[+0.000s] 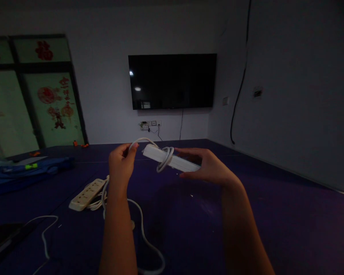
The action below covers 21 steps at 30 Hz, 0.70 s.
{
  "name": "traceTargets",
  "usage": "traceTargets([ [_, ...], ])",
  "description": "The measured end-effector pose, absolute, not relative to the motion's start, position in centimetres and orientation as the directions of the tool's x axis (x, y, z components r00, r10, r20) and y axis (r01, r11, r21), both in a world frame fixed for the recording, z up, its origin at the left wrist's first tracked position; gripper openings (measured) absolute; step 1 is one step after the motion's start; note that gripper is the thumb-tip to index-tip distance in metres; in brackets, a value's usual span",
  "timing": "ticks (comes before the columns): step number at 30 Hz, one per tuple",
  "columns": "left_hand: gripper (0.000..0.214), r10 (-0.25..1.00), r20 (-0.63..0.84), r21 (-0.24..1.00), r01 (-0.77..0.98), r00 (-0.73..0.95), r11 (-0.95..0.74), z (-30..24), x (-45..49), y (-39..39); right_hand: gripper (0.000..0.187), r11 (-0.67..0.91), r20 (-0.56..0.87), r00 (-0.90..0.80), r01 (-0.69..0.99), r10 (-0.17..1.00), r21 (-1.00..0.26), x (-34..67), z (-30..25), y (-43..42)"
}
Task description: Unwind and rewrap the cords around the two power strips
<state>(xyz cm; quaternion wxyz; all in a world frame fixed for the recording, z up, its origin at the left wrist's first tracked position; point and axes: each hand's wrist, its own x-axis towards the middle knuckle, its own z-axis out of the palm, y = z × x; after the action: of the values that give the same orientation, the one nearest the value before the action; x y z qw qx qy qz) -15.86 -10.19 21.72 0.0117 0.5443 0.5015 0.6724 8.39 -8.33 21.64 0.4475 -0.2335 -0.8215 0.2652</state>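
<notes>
My right hand (202,165) grips the right end of a white power strip (181,162), thumb below and fingers above. The strip is held up over the purple surface, tilted with its left end higher. Its white cord (145,139) loops around the strip's body near the left end. My left hand (122,158) pinches that cord to the left of the strip. From around my left forearm, more white cord (143,225) runs down onto the surface. The strip's sockets do not show clearly.
A second power strip (86,194) with its bundled cord lies at left. Beyond it is a blue cloth (48,167). A dark device (2,236) with a thin white cable (44,238) is at lower left. A television (173,82) hangs on the far wall.
</notes>
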Motion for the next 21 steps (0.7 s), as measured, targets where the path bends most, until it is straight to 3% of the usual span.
traceTargets([
  [3, 0.035, 0.688, 0.63, 0.727, 0.585, -0.359, -0.36, 21.1, -17.6, -9.5, 0.067, 0.768, 0.656, -0.478, 0.065, 0.584, -0.637, 8.3, 21.8, -8.7],
  [7, 0.04, 0.874, 0.454, 0.688, 0.691, -0.174, -0.22, 20.2, -18.3, -8.9, 0.063, 0.824, 0.803, -0.259, -0.042, 0.538, -0.565, 8.0, 22.0, -8.8],
  [10, 0.035, 0.941, 0.338, 0.605, 0.763, 0.011, -0.226, 19.6, -17.6, -8.7, 0.057, 0.863, 0.862, -0.091, -0.043, 0.498, -0.503, 7.9, 22.1, -8.8],
  [12, 0.03, 0.944, 0.317, 0.584, 0.765, 0.095, -0.272, 19.4, -16.7, -8.8, 0.054, 0.875, 0.875, -0.026, -0.022, 0.483, -0.484, 8.0, 22.2, -8.8],
  [16, 0.068, 0.924, 0.372, 0.62, 0.716, 0.092, -0.321, 19.8, -14.7, -9.5, 0.056, 0.876, 0.876, -0.023, 0.066, 0.481, -0.479, 8.3, 22.1, -8.6],
  [21, 0.052, 0.819, 0.524, 0.617, 0.558, 0.236, -0.555, 21.0, -12.4, -10.8, 0.058, 0.871, 0.88, -0.056, 0.181, 0.472, -0.456, 8.0, 22.0, -8.1],
])
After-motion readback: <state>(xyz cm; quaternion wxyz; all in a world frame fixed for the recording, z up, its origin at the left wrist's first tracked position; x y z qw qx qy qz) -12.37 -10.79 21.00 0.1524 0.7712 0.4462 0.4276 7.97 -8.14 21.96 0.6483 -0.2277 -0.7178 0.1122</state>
